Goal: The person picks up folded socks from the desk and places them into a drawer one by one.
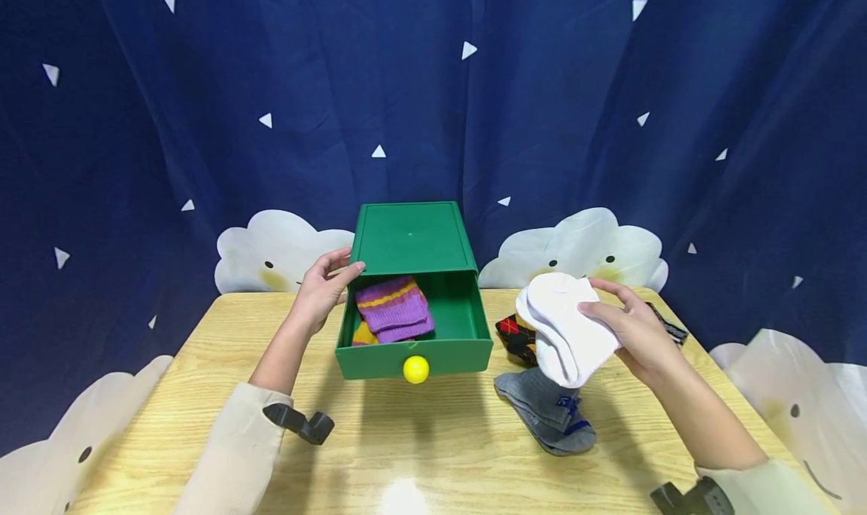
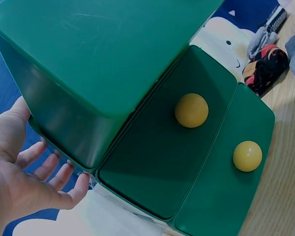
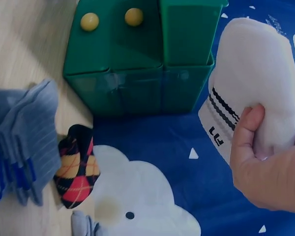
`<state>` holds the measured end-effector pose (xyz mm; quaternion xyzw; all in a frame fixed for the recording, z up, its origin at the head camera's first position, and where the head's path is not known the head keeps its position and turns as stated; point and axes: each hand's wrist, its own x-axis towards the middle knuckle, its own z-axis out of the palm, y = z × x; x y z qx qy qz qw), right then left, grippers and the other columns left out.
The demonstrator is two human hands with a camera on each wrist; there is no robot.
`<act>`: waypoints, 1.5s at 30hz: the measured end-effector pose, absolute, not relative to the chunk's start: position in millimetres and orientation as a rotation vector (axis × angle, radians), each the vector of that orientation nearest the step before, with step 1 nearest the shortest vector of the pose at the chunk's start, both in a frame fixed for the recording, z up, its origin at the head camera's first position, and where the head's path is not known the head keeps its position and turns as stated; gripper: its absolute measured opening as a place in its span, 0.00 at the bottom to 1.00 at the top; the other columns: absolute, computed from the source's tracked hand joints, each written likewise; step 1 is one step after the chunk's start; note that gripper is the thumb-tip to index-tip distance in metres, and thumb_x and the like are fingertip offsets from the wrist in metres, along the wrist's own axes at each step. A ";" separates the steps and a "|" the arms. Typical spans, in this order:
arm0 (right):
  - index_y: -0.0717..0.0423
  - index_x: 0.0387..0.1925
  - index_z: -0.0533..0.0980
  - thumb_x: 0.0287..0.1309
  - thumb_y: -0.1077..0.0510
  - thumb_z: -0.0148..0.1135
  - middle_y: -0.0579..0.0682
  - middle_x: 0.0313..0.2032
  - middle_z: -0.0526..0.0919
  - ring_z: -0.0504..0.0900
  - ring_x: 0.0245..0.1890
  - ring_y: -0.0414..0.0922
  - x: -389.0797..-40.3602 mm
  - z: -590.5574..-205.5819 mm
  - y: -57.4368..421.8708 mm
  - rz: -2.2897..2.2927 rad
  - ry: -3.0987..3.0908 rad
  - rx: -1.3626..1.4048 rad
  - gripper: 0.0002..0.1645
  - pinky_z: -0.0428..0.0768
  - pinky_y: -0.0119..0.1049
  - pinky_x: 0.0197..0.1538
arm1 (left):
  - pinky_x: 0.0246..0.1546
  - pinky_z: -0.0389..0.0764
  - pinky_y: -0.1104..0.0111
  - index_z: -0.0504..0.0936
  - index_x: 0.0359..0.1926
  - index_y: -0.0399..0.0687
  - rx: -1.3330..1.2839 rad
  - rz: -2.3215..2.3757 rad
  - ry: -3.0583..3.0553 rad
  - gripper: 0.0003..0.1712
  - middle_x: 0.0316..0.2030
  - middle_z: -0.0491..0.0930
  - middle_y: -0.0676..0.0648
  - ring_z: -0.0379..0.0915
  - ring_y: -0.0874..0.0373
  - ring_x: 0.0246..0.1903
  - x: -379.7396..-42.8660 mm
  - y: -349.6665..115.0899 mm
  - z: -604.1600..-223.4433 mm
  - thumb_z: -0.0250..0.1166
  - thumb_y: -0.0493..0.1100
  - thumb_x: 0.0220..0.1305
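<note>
Head view: left of centre, the left hand (image 1: pixel 320 293) rests loosely spread fingers against the side of the green box (image 1: pixel 412 238), whose open drawer (image 1: pixel 450 357) holds purple socks (image 1: pixel 396 304) mid-frame. Right of centre, the white socks (image 1: pixel 565 327) are pinched between thumb and fingers of the right hand (image 1: pixel 640 330), well apart from the left. They look light, soft and floppy, hardly fragile; a pinch through every layer near the middle should keep them folded.

On the wood-grain table (image 1: pixel 203 357): green drawer unit (image 1: pixel 413 244), gray socks (image 1: pixel 542 409), argyle socks (image 1: pixel 516 338), striped socks (image 1: pixel 670 326).
</note>
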<state>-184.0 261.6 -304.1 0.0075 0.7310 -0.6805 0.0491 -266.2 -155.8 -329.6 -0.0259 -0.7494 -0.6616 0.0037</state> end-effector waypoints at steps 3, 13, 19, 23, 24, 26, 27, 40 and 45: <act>0.55 0.64 0.53 0.61 0.55 0.59 0.39 0.28 0.81 0.81 0.25 0.35 -185.7 -297.8 254.8 -2.082 2.204 0.003 0.36 0.79 0.29 0.28 | 0.61 0.65 0.47 0.58 0.69 0.49 -0.084 -2.071 -2.349 0.37 0.66 0.59 0.40 0.59 0.44 0.64 -267.1 -156.0 -330.6 0.60 0.52 0.63; 0.51 0.63 0.55 0.61 0.56 0.59 0.40 0.28 0.81 0.82 0.24 0.35 -193.6 -277.6 226.9 -2.139 2.105 -0.033 0.33 0.79 0.28 0.26 | 0.61 0.65 0.48 0.58 0.69 0.49 -0.078 -2.072 -2.349 0.37 0.66 0.59 0.40 0.59 0.44 0.64 -267.3 -155.6 -329.5 0.60 0.52 0.63; 0.53 0.62 0.56 0.61 0.58 0.58 0.40 0.28 0.81 0.81 0.24 0.34 -199.1 -269.0 209.2 -2.166 2.086 -0.067 0.31 0.79 0.26 0.26 | 0.61 0.64 0.47 0.57 0.70 0.49 -0.080 -2.082 -2.338 0.36 0.67 0.58 0.40 0.58 0.44 0.64 -266.8 -155.8 -328.3 0.59 0.51 0.64; 0.50 0.57 0.61 0.61 0.58 0.57 0.40 0.29 0.81 0.81 0.24 0.34 -201.0 -265.4 199.6 -2.159 2.026 -0.062 0.24 0.78 0.25 0.25 | 0.61 0.64 0.47 0.57 0.70 0.50 -0.088 -2.084 -2.335 0.37 0.67 0.58 0.41 0.58 0.45 0.65 -265.5 -155.2 -326.6 0.59 0.51 0.64; 0.49 0.56 0.61 0.61 0.58 0.56 0.40 0.29 0.81 0.81 0.24 0.34 -201.3 -264.6 197.2 -2.152 2.011 -0.059 0.23 0.78 0.25 0.25 | 0.61 0.64 0.47 0.57 0.70 0.50 -0.088 -2.087 -2.333 0.36 0.67 0.58 0.41 0.58 0.45 0.65 -265.4 -155.3 -326.2 0.59 0.51 0.64; 0.50 0.57 0.62 0.61 0.58 0.56 0.40 0.30 0.81 0.81 0.24 0.34 -201.8 -262.9 192.3 -2.138 1.990 -0.061 0.23 0.78 0.25 0.25 | 0.61 0.65 0.48 0.57 0.70 0.50 -0.089 -2.085 -2.335 0.36 0.67 0.58 0.42 0.58 0.45 0.65 -265.2 -155.6 -325.9 0.59 0.51 0.64; 0.51 0.58 0.61 0.61 0.58 0.56 0.40 0.30 0.81 0.81 0.24 0.34 -201.8 -262.0 189.7 -2.130 1.984 -0.063 0.24 0.78 0.25 0.26 | 0.61 0.65 0.48 0.57 0.70 0.50 -0.090 -2.085 -2.335 0.36 0.67 0.58 0.42 0.58 0.45 0.64 -265.1 -155.6 -325.7 0.59 0.51 0.65; 0.55 0.67 0.54 0.61 0.57 0.57 0.43 0.32 0.79 0.81 0.23 0.35 -211.9 -264.2 154.4 -2.073 2.074 -0.111 0.36 0.79 0.27 0.28 | 0.61 0.65 0.48 0.57 0.70 0.48 -0.089 -2.068 -2.338 0.36 0.67 0.58 0.41 0.58 0.45 0.64 -267.8 -157.0 -329.3 0.58 0.51 0.65; 0.53 0.67 0.54 0.61 0.57 0.57 0.45 0.34 0.78 0.81 0.25 0.36 -217.8 -270.8 143.4 -2.108 2.111 -0.079 0.36 0.79 0.27 0.28 | 0.60 0.66 0.48 0.58 0.69 0.47 -0.089 -2.069 -2.337 0.36 0.66 0.59 0.40 0.58 0.44 0.64 -268.6 -157.0 -331.5 0.59 0.50 0.64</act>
